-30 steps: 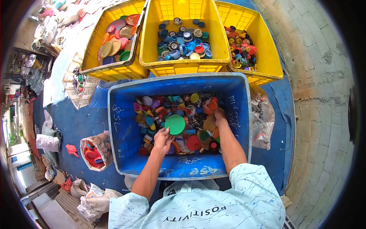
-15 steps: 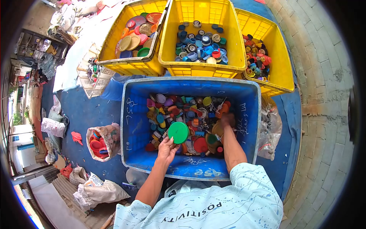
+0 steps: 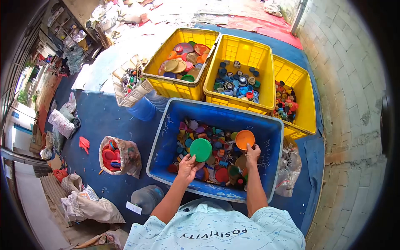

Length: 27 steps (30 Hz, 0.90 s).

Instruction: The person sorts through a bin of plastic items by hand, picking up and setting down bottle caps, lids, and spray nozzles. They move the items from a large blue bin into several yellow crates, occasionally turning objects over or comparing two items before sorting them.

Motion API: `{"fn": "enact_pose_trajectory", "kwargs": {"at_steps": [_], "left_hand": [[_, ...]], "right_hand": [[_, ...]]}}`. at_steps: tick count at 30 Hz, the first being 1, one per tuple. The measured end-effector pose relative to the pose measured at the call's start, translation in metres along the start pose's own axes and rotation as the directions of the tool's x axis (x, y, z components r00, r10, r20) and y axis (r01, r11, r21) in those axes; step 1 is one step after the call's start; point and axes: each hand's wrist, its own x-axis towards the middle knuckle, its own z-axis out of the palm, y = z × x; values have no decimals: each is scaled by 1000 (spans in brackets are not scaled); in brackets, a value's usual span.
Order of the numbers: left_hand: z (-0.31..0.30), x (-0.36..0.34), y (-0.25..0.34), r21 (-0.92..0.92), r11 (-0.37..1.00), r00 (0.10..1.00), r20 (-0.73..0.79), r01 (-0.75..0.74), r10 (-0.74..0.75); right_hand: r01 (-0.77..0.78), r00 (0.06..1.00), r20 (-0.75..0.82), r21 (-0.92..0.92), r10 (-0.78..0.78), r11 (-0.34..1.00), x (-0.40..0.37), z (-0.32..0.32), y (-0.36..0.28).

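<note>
A round green lid (image 3: 201,150) is pinched in my left hand (image 3: 187,168), over the left part of the blue crate (image 3: 216,105). My right hand (image 3: 252,156) grips a round orange lid (image 3: 245,139) by its lower edge, above the crate's right part. Both lids are raised over a mixed heap of small caps and lids (image 3: 222,173) in many colours, which fills the crate's bottom. The lids are apart from each other.
Behind stand three yellow crates, holding large lids (image 3: 180,66), mostly blue caps (image 3: 243,81) and red and dark caps (image 3: 285,98). A white basket (image 3: 127,93) is at back left. Left are a sack of red lids (image 3: 129,158) and a large bottle (image 3: 148,198).
My right hand has come up out of the heap with the orange lid. My left hand still holds the green lid. The camera view has shifted, showing more floor beyond the yellow crates.
</note>
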Motion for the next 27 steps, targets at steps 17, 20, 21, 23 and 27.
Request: {"fn": "enact_pose_trajectory", "kwargs": {"at_steps": [17,20,21,23,27], "left_hand": [[-212,-70,205,-286,922,966,-83,-260,247],[-277,-63,248,-326,915,971,-105,-238,215],[-295,-65,264,-325,919,974,-105,-224,201],[-328,-66,295,-298,933,978,-111,-204,178],[-358,-55,356,-290,934,978,-64,-210,200]], "right_hand": [[-469,669,743,452,-29,759,-285,186,-122],[-483,668,744,442,-9,756,-338,245,-136],[-484,674,738,437,5,758,-356,262,-141],[-510,669,743,428,31,746,-388,287,-151],[-511,651,759,400,38,760,-422,321,-166]]}}
